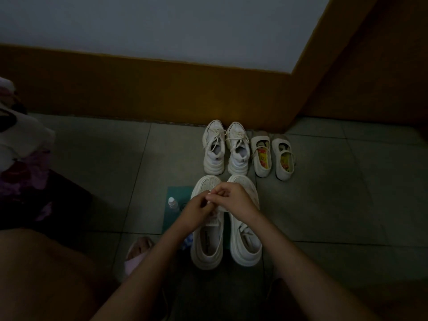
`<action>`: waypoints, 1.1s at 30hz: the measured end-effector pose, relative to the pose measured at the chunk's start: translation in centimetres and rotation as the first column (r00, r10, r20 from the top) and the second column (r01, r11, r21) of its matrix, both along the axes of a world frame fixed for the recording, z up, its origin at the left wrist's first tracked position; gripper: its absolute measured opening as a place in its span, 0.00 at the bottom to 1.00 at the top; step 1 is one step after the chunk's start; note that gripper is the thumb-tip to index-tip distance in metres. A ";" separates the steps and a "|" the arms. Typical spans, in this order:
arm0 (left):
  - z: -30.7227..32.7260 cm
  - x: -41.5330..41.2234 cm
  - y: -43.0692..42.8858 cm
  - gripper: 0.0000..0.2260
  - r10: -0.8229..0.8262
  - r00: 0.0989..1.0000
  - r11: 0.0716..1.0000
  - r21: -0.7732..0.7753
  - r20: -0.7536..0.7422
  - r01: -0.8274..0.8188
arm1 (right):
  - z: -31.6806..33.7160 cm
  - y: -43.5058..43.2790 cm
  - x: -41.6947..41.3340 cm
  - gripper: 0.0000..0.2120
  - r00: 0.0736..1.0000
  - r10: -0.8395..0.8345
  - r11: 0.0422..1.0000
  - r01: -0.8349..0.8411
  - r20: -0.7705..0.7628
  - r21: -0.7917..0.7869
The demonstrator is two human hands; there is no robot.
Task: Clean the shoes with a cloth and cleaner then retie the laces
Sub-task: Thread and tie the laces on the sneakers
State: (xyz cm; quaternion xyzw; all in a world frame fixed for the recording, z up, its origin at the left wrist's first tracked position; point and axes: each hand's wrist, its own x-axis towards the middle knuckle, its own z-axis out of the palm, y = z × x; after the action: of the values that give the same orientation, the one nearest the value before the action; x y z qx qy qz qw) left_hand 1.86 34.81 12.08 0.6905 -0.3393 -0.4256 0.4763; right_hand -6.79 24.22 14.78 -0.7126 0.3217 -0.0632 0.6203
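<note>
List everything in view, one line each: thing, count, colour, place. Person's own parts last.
chunky sneakers: 2, white, side by side nearest the person
lace-up sneakers: 2, white, beyond them against the wall
strap shoes: 2, cream with patterned insoles, right of the lace-up sneakers
bottle: 1, clear with pale cap, standing on the cloth
cloth: 1, teal, flat, left of the chunky sneakers
slipper: 1, pink, near left of the chunky sneakers
floral fabric: 1, white and purple, left edge
left hand: 1, over the left chunky sneaker, pinching what looks like its lace
right hand: 1, beside it, pinching the same lace
</note>
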 end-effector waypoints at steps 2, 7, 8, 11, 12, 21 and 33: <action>0.0 -0.1 -0.2 0.06 0.004 1.000 1.000 0.019 0.006 -0.004 | 0.1 -0.2 -0.4 0.02 1.000 0.014 0.999 -0.015 -0.014 -0.035; -0.3 0.0 -0.1 0.11 0.010 1.000 1.000 0.027 -0.022 -0.010 | -0.3 -1.1 -1.6 0.07 0.987 0.138 0.971 -0.150 -0.077 -0.186; -0.3 0.0 -0.1 0.11 0.004 1.000 0.999 0.033 -0.020 -0.004 | -0.3 -1.2 -1.6 0.07 0.984 0.158 0.967 -0.172 -0.088 -0.190; -0.3 0.1 -0.1 0.13 -0.023 1.000 0.999 0.044 0.008 0.023 | -0.2 -1.5 -1.6 0.06 0.960 0.249 0.932 -0.273 -0.125 -0.238; -0.1 0.0 0.0 0.14 -0.043 0.999 0.998 0.044 0.011 0.042 | -0.2 -1.6 -1.6 0.06 0.950 0.276 0.916 -0.306 -0.147 -0.259; 0.5 1.1 0.4 0.12 0.126 0.957 0.992 0.052 -0.262 -0.117 | -0.5 -1.8 -1.9 0.11 0.988 0.068 0.997 -0.071 -0.135 -0.014; 0.1 1.1 0.4 0.08 0.218 0.885 0.974 0.148 -0.412 -0.172 | -1.0 0.9 -2.6 0.08 0.992 0.086 0.996 -0.083 -0.093 0.031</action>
State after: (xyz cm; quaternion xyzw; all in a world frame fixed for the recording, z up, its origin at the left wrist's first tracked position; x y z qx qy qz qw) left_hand 2.95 35.19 12.22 0.6362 -0.1326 -0.5335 0.5414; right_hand -9.40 25.10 13.82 -0.7192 0.3208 0.0012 0.6163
